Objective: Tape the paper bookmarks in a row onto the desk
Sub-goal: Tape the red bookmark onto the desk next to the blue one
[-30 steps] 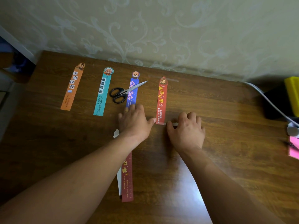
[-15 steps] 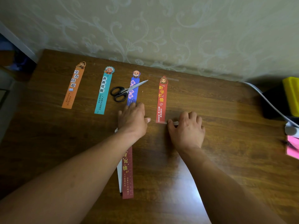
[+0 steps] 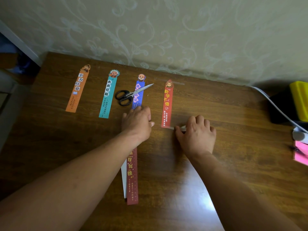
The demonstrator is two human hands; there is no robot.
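Here the right hand [image 3: 196, 135], fingers curled, pinches a clear tape strip [image 3: 182, 128] against the desk [image 3: 233, 114] at the lower end of the red bookmark [image 3: 167, 104] (fourth in the row, right of the blue bookmark [image 3: 139, 90]), while the left hand [image 3: 137, 122] rests just beside, fingers loosely bent, holding nothing.

Back row: four in a line along the desk's [image 3: 233, 147] back edge, left to right: far-left bookmark [image 3: 77, 90], second bookmark [image 3: 108, 97], third bookmark [image 3: 137, 101], fourth bookmark [image 3: 167, 105].
Scissors [image 3: 128, 96]: between second and third, blades across the third.
Left hand [image 3: 137, 122]: flat over the third's near end.
Tape strip [image 3: 171, 128]: across the fourth's near end, right hand [image 3: 196, 134] pinching its right end.
Loose bookmark [image 3: 132, 177]: nearer the front edge, far end under the left wrist.
Cable [image 3: 280, 112]: by the right edge.
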